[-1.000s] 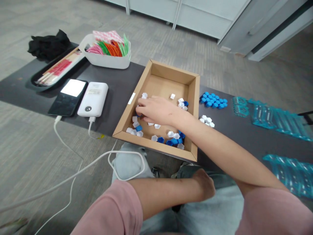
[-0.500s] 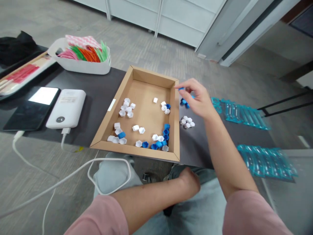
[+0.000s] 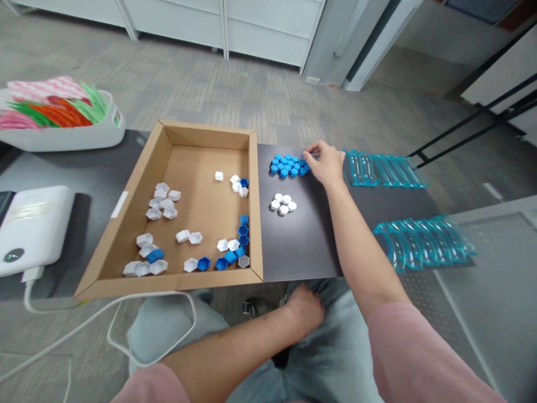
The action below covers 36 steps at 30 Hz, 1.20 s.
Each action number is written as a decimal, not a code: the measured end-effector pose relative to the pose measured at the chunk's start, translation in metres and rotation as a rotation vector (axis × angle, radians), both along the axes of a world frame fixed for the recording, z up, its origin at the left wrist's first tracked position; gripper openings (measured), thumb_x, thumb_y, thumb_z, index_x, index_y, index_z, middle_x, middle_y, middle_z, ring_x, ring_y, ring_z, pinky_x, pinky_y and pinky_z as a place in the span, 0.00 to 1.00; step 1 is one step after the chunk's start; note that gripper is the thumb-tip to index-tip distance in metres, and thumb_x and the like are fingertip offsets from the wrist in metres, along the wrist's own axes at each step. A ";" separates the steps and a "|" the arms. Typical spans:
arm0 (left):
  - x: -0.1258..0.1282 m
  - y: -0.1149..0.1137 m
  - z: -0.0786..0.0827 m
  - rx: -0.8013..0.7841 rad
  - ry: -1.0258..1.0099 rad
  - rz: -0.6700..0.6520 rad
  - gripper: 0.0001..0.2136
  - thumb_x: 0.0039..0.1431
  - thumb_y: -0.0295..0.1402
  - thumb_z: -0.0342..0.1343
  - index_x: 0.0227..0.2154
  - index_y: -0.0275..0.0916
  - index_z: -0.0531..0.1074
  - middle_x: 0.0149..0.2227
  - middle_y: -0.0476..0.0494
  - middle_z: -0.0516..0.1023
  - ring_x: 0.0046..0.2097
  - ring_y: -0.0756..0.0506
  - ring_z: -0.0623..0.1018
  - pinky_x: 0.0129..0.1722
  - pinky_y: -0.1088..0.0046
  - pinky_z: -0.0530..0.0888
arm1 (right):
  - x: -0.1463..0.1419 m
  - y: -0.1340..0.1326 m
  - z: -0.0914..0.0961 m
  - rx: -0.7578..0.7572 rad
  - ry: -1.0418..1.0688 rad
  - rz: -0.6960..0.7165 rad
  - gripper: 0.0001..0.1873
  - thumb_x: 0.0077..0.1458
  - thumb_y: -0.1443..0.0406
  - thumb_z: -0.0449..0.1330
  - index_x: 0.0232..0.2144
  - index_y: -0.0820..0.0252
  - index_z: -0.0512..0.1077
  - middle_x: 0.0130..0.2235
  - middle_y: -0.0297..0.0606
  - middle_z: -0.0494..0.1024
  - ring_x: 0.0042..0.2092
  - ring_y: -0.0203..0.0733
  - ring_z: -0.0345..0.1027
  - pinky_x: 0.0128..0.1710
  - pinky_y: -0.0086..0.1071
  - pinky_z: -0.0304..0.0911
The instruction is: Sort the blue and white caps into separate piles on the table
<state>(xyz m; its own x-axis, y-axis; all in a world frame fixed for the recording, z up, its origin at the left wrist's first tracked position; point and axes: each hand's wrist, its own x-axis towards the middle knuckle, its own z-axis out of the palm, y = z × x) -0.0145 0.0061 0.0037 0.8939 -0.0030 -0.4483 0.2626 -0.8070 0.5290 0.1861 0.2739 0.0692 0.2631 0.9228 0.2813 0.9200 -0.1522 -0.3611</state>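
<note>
My right hand [image 3: 326, 162] reaches across the dark table [image 3: 302, 246] to the right edge of a cluster of blue hexagon pieces [image 3: 287, 165]. Its fingers are pinched together at the cluster's edge; what they pinch is hidden. A small group of white hexagon pieces [image 3: 283, 204] lies nearer to me on the table. The cardboard tray [image 3: 146, 173] to the left holds several loose white and blue hexagon pieces [image 3: 235, 243]. My left hand [image 3: 304, 308] rests curled on my lap below the table edge, with nothing visible in it.
Two stacks of clear teal curved plastic pieces [image 3: 384, 169] [image 3: 423, 240] lie at the right. A white power bank [image 3: 31, 229] with a cable sits at left. A white basket of coloured packets [image 3: 62, 120] stands at the back left.
My right hand left the tray's left side, crossed over its right wall with a blue piece, and now sits at the blue cluster. The view swung to the right.
</note>
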 end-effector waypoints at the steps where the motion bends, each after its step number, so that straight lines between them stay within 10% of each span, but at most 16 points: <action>1: 0.000 0.000 0.001 0.002 0.005 -0.006 0.16 0.81 0.26 0.58 0.60 0.29 0.88 0.60 0.22 0.89 0.60 0.34 0.89 0.54 0.61 0.74 | -0.003 0.001 0.000 -0.019 -0.008 0.005 0.09 0.74 0.54 0.65 0.45 0.50 0.82 0.48 0.47 0.91 0.57 0.63 0.78 0.67 0.57 0.59; 36: -0.004 0.004 0.005 0.010 0.013 0.002 0.17 0.81 0.28 0.58 0.62 0.26 0.86 0.61 0.20 0.88 0.60 0.33 0.88 0.57 0.58 0.75 | 0.016 -0.011 0.012 -0.063 -0.085 0.025 0.12 0.77 0.58 0.60 0.50 0.51 0.83 0.55 0.48 0.91 0.56 0.61 0.80 0.59 0.50 0.62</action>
<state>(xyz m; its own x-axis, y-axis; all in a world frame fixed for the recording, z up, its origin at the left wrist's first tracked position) -0.0182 0.0104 0.0087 0.8881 0.0030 -0.4596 0.2706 -0.8116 0.5177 0.2023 0.2634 0.0817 0.2177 0.9453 0.2430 0.9506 -0.1489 -0.2722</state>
